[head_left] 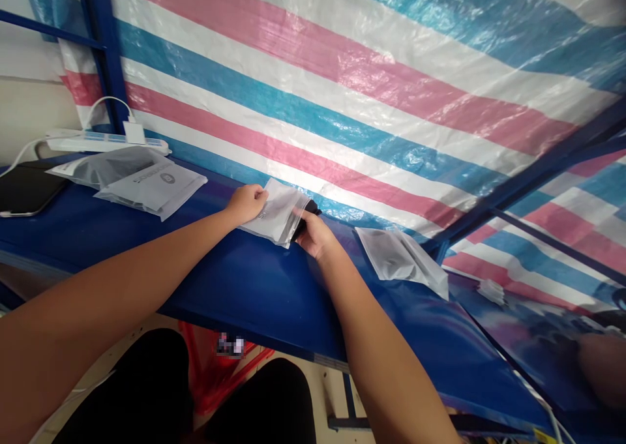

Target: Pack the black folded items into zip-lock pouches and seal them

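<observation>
Over the blue table a frosted white zip bag [274, 212] with faint print lies slanted between my hands. My left hand [248, 203] is closed on the bag's left edge. At the zip end on the right, my right hand [315, 234] grips a black item [312, 207], soft-looking and folded, that sits at the bag's mouth. Some fingertips of this hand are behind the clear plastic. How far the black item reaches into the bag I cannot tell, and its kind does not show.
Left on the blue table [220, 274] lie more frosted bags [156, 183], a black tablet-like device [29, 186] and a white power strip [102, 143] with a plugged-in charger. Another frosted bag [403, 258] lies right. Striped plastic sheeting [313, 105] hangs behind. A red stool [210, 372] stands below.
</observation>
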`<state>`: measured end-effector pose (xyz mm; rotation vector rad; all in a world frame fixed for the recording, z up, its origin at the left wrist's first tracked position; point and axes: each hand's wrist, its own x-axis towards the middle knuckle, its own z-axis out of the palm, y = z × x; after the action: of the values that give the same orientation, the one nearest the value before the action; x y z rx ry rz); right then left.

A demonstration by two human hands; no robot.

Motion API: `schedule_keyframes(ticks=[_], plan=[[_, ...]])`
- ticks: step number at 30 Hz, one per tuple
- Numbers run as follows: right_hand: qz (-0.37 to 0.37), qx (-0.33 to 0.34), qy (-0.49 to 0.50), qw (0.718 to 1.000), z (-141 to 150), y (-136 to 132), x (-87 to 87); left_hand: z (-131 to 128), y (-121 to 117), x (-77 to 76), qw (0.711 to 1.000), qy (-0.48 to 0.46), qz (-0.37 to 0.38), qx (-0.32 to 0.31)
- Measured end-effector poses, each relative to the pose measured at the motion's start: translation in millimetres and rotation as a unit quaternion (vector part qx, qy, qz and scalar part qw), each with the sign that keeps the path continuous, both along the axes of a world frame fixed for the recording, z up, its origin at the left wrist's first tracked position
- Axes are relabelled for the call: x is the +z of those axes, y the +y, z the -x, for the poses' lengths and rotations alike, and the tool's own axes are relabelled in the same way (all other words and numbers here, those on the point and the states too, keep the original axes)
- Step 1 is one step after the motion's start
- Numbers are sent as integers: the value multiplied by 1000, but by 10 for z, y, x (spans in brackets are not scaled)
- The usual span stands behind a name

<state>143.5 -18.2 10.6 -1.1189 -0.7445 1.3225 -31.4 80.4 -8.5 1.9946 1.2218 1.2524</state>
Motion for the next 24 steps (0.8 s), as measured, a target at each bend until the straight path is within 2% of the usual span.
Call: schedule_keyframes(ticks=[4, 11, 19, 24], plan=[[0, -36, 11, 999, -19, 31, 2, 24, 27, 19, 996, 88, 2, 5], [22, -75, 4, 997, -71, 49, 23, 99, 74, 79, 992, 125, 4, 16], [49, -74, 2, 996, -85, 3, 90, 152, 99, 123, 974, 219, 18, 49], [41, -151, 12, 988, -233, 43, 100, 237, 152, 123, 965, 250, 2, 73]])
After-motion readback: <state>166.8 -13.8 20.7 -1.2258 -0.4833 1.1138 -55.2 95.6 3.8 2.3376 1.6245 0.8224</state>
